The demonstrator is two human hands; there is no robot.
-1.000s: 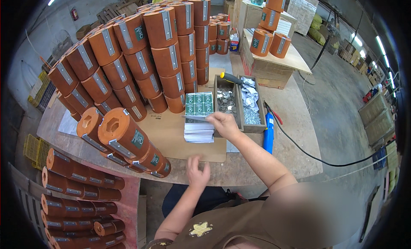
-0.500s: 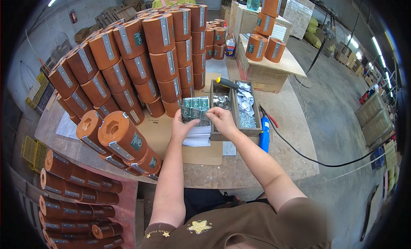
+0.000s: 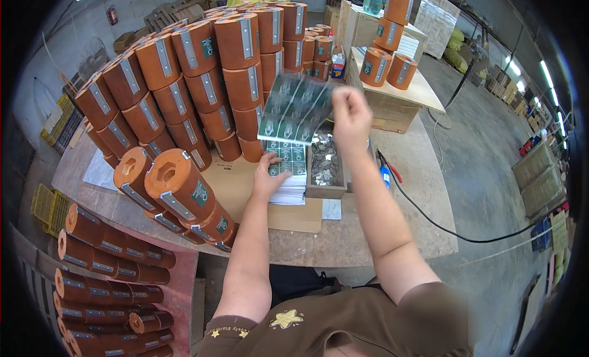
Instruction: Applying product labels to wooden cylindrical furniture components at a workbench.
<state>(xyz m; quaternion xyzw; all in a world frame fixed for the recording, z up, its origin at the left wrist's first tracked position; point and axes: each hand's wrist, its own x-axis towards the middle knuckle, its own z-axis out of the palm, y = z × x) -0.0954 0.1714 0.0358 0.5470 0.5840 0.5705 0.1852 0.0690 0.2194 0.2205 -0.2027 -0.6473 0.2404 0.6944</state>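
My right hand, blurred by motion, pinches the right edge of a green label sheet and holds it up, tilted, above the table. Below it lies a stack of similar label sheets, green squares on top and white paper edges in front. My left hand rests on the left side of this stack, thumb on the top sheet and fingers apart. Right of the stack is a wooden tray of small metal pieces; my right forearm covers much of its other compartment.
Tall stacks of brown cylinders with metal strips fill the table's left and back. Two shorter stacks stand nearer. More cylinders lie on a red surface at lower left. A blue-handled tool and black cable are at right.
My right hand has swung up and right, lifting the label sheet off the stack. My left hand has let go of the sheet and now sits on the stack.
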